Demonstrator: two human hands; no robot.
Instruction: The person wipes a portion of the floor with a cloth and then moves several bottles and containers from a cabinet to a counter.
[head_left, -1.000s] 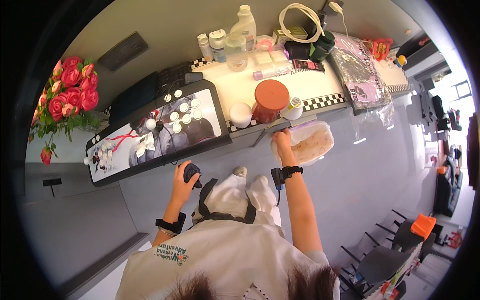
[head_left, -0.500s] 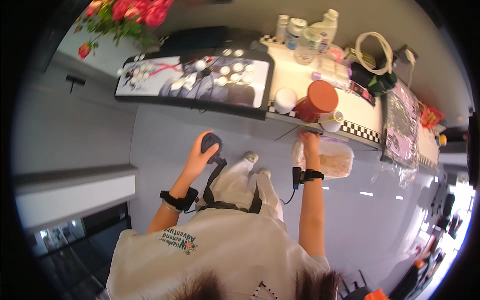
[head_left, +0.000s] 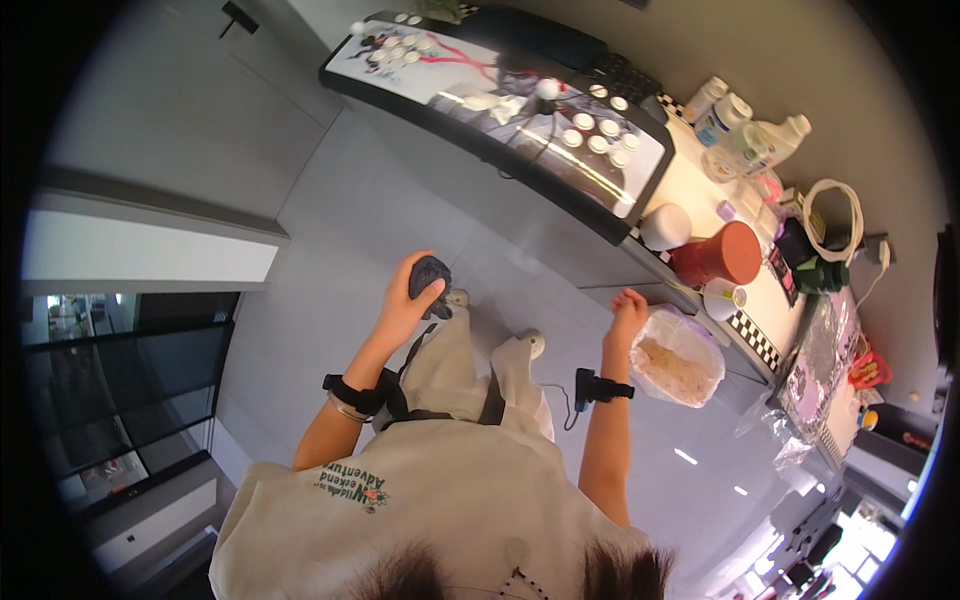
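Observation:
A dark grey, crumpled bundle [head_left: 430,283] rests in my left hand [head_left: 401,306], the fingers and thumb wrapped around it. Its kind cannot be made out; it looks like soft, folded material. My right hand [head_left: 627,312] is loosely curled beside the counter front, and nothing shows in its fingers. Just to the right of that hand stands a bin [head_left: 683,309] with a clear plastic liner and something tan inside. Above it, on the counter edge, are a reddish-brown canister [head_left: 730,254], a white round tub [head_left: 666,228] and a white cup [head_left: 722,298].
An arcade control board [head_left: 480,110] with white buttons covers the far end of the counter. Behind the canister stand several bottles [head_left: 755,145] and a coiled white cable [head_left: 833,215]. A plastic-wrapped package [head_left: 815,370] hangs over the right edge. Grey floor [head_left: 330,260] lies below.
The view has turned, so the counter now slants down to the right. My right hand has come away from the counter front. The left hand still holds the dark bundle.

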